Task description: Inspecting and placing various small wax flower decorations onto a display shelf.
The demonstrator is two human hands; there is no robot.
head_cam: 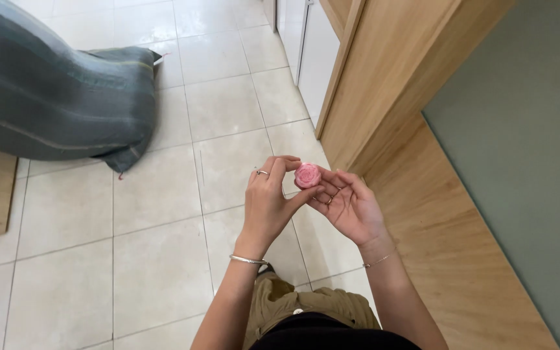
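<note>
The rose (pixel 307 175), a small pink thing shaped like a flower, sits between both hands, held up in the air above the tiled floor (pixel 163 259). The left hand (pixel 268 198) pinches it from the left side, thumb under and forefinger curled over the top, so the rose lies right at the fingertips and not in the palm. The right hand (pixel 351 206) is turned palm up, its fingers touching the rose from the right and below; whether it grips or only props the rose I cannot tell. Each wrist has a thin bracelet, and the left hand has a ring. A wooden panel (pixel 435 227) runs along the right, and a grey-green cloth (pixel 53 91) hangs at upper left.
</note>
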